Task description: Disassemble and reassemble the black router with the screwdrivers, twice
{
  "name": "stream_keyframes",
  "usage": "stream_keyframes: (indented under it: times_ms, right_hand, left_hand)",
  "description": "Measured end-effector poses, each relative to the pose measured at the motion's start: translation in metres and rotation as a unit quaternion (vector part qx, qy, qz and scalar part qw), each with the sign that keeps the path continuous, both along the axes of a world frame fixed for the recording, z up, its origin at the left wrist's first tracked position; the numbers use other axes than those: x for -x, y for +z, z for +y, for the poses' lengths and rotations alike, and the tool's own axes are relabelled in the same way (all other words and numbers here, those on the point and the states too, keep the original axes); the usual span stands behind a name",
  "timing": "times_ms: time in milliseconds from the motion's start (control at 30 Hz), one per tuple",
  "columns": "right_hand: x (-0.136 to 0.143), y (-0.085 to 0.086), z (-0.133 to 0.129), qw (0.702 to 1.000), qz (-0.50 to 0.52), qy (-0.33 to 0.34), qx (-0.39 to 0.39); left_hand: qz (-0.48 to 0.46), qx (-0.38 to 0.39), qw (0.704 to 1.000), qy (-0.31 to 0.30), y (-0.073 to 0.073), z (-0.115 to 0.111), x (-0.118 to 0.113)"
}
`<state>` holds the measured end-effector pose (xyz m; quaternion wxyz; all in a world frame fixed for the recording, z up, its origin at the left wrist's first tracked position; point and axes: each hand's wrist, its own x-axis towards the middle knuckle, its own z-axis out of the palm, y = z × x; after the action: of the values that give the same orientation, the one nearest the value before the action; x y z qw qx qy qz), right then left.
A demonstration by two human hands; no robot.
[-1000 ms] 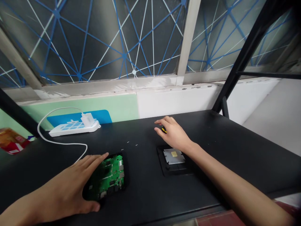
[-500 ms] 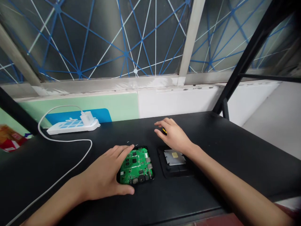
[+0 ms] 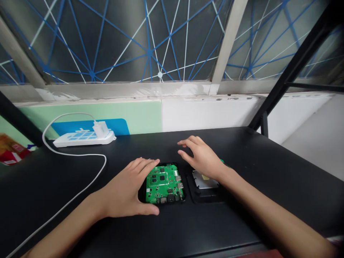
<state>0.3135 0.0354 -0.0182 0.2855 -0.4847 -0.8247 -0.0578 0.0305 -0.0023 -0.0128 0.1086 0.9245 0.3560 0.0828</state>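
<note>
While the green circuit board (image 3: 166,182) stood at lower left a second ago, it now lies in its black casing (image 3: 184,196) at lower centre, just beside the black cover (image 3: 209,197). Left hand (image 3: 129,190): come rightward with the casing, closed around its left side, thumb at the near edge, fingers at the far edge. Right hand (image 3: 202,157): over the cover's far part, thumb and index finger apart; whether the palm grips anything cannot be told. Also on the black table (image 3: 242,154): metal plate (image 3: 200,182) on the cover, partly hidden by the right hand; small green item (image 3: 221,161) behind the right wrist, mostly concealed; power strip (image 3: 84,139) with white charger (image 3: 100,129), left; white cable (image 3: 80,155), curving down to the lower left corner. Board: component side up, lying flat; USB ports facing right, towards the cover; further connectors along the near edge; outline nearly square, long axis unclear.
</note>
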Motion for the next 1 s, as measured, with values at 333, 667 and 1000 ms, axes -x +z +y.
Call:
stream_keyframes:
  times_ms: [333, 667, 1000]
  right_hand:
    - [0.010, 0.012, -0.016, 0.998, 0.008, 0.039, 0.046]
    - [0.011, 0.024, -0.036, 0.965, -0.054, 0.177, 0.188]
    - [0.013, 0.026, -0.038, 0.961, -0.087, 0.173, 0.199]
  left_hand:
    - [-0.009, 0.009, 1.000, 0.006, -0.001, 0.001, 0.002]
    - [-0.035, 0.005, 0.999, 0.007, 0.000, 0.003, 0.003]
    - [-0.049, 0.017, 0.999, 0.010, -0.001, 0.004, 0.004]
